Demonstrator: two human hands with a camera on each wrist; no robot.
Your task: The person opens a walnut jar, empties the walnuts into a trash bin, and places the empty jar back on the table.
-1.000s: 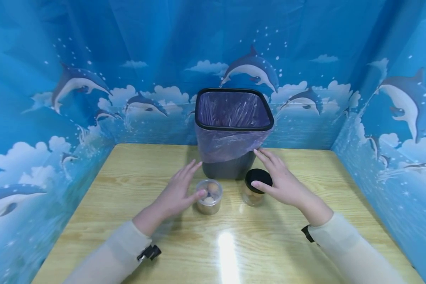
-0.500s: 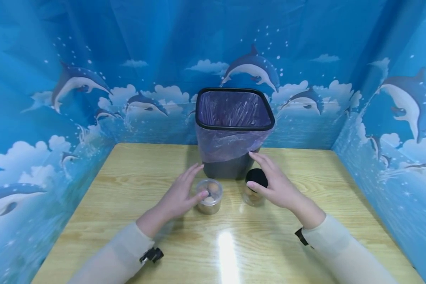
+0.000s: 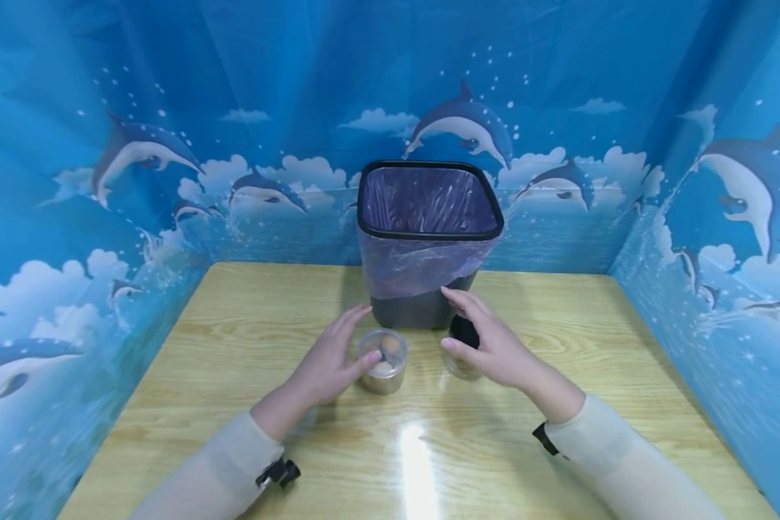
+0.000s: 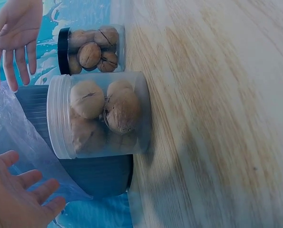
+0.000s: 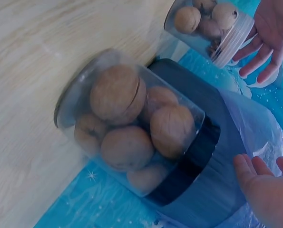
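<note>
A clear plastic jar [image 4: 101,118] with a ribbed clear top holds several walnuts and stands upright on the table. My left hand [image 3: 325,365] is beside it, fingers extended and thumb over its top; whether the thumb touches cannot be told. To its right stands a second clear jar [image 5: 131,123] of walnuts, with a black lid [image 3: 463,334]. My right hand [image 3: 490,347] hovers around this lid with fingers spread, partly hiding it in the head view. In the right wrist view the fingers [image 5: 246,173] are apart from the lid.
Behind both jars a dark grey trash bin [image 3: 409,312] stands against the backdrop, lined with a purple bag [image 3: 416,263] under a black rim. Blue dolphin-print curtain [image 3: 266,108] encloses the wooden table [image 3: 247,310] at the back and sides.
My right hand has moved left and slightly lower, covering more of the black lid. My left hand has shifted only slightly. Both jars and the bin stay in place.
</note>
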